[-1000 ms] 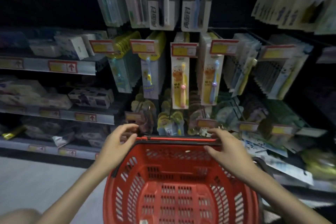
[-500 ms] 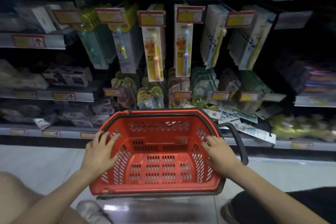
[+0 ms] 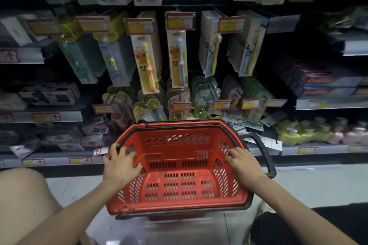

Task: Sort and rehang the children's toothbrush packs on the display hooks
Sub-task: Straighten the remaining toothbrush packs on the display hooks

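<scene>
An empty red shopping basket [image 3: 179,203] sits low on the floor in front of the shelves. My left hand [image 3: 121,167] rests on its left rim and my right hand [image 3: 244,163] on its right rim, fingers curled over the edges. Above hang children's toothbrush packs on display hooks: a yellow pack with a pink brush [image 3: 146,63], a yellow pack with a purple brush [image 3: 178,59], and white panda packs [image 3: 211,43]. Several loose packs [image 3: 241,123] lie jumbled on the shelf behind the basket.
Red and yellow price tags [image 3: 180,21] front each hook. Boxed goods [image 3: 51,93] fill the left shelves, toothpaste boxes [image 3: 328,83] and yellow bottles [image 3: 294,131] the right. The basket's black handle [image 3: 266,155] folds out to the right. My knees frame the tiled floor [image 3: 318,185].
The basket has come down from chest height to the floor, and my hands shifted from its far rim to its side rims. The view dropped lower along the shelves.
</scene>
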Available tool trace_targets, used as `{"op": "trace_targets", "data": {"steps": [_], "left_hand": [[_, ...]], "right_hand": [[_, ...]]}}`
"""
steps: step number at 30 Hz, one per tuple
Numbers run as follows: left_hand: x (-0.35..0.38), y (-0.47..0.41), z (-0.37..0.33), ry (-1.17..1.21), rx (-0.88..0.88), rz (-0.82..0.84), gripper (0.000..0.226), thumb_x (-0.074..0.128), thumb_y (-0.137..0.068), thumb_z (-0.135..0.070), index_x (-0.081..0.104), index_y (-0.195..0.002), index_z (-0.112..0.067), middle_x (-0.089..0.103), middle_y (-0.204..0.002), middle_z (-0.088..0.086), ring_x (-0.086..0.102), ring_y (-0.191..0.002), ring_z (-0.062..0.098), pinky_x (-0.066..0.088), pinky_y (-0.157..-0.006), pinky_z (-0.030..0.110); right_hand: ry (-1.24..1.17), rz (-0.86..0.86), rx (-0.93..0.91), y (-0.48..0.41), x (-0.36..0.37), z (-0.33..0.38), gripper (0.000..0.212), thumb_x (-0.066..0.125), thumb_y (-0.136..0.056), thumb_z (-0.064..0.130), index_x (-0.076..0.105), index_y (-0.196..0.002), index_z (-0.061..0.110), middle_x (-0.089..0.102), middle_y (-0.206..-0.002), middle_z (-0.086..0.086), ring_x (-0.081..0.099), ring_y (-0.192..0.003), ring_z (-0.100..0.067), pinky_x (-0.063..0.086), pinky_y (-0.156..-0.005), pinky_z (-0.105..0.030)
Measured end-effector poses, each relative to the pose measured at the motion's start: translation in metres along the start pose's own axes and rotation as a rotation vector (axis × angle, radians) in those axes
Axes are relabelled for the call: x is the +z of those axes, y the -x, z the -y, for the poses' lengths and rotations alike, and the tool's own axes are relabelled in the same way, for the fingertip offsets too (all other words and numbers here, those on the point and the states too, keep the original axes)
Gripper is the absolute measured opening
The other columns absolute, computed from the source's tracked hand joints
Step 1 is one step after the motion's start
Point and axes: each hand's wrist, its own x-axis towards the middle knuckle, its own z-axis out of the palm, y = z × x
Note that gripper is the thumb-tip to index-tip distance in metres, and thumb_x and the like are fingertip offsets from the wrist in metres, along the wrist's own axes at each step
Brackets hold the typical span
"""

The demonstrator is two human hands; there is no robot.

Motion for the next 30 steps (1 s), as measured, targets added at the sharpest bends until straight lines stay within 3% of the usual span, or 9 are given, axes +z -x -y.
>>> {"op": "trace_targets", "data": {"steps": [5,8,11,13,26,30], "left_hand": [[0.0,0.002,-0.024,-0.07,0.041,0.054,0.056,0.05,-0.09,-0.058,0.059,-0.137,-0.03,0.043,-0.151,0.006,0.01,-0.15,0.036,0.036,-0.105,0.062],[-0.006,0.007,-0.041,-0.128,0.056,0.056,0.056,0.051,-0.09,-0.056,0.056,-0.138,-0.028,0.038,-0.154,0.008,0.012,-0.151,0.039,0.031,-0.111,0.062],[-0.016,0.008,-0.062,-0.22,0.086,0.05,0.052,0.052,-0.091,-0.053,0.059,-0.135,-0.026,0.039,-0.151,0.011,0.022,-0.147,0.039,0.022,-0.116,0.063],[-0.024,0.008,-0.078,-0.235,0.103,0.073,0.052,0.054,-0.09,-0.052,0.06,-0.134,-0.025,0.041,-0.149,0.012,0.027,-0.145,0.037,0.025,-0.117,0.058],[-0.08,0.0,-0.137,0.322,0.39,-0.179,0.048,0.052,-0.101,-0.048,0.051,-0.145,-0.032,0.055,-0.137,-0.011,0.05,-0.131,0.017,0.046,-0.105,0.037],[-0.114,-0.013,-0.165,0.507,0.472,-0.242,0.047,0.052,-0.103,-0.044,0.046,-0.149,-0.035,0.053,-0.141,-0.015,0.053,-0.13,0.01,0.05,-0.102,0.031]], "right_hand": [[0.046,0.017,0.024,0.011,-0.003,-0.013,0.04,0.092,-0.042,0.017,0.076,-0.079,0.021,0.063,-0.076,0.001,0.067,-0.074,-0.025,0.055,-0.063,-0.034],[0.028,0.071,0.08,0.014,-0.005,-0.021,0.035,0.088,-0.05,0.016,0.075,-0.083,0.022,0.062,-0.078,0.001,0.066,-0.077,-0.026,0.055,-0.066,-0.036],[-0.01,0.144,0.095,0.015,-0.015,-0.023,0.03,0.075,-0.078,0.022,0.073,-0.108,0.02,0.065,-0.101,-0.004,0.065,-0.099,-0.031,0.055,-0.082,-0.042],[-0.021,0.138,0.082,0.014,-0.024,-0.024,0.034,0.067,-0.09,0.028,0.068,-0.123,0.02,0.063,-0.115,-0.006,0.061,-0.111,-0.031,0.052,-0.09,-0.043],[-0.253,-0.176,0.083,-0.045,-0.095,0.006,0.046,0.068,-0.093,0.032,0.062,-0.137,0.018,0.062,-0.125,-0.006,0.058,-0.119,-0.03,0.052,-0.092,-0.041],[-0.43,-0.295,0.151,-0.079,-0.129,-0.005,0.038,0.069,-0.096,0.031,0.065,-0.133,0.023,0.064,-0.121,0.002,0.06,-0.118,-0.018,0.049,-0.093,-0.032]]}}
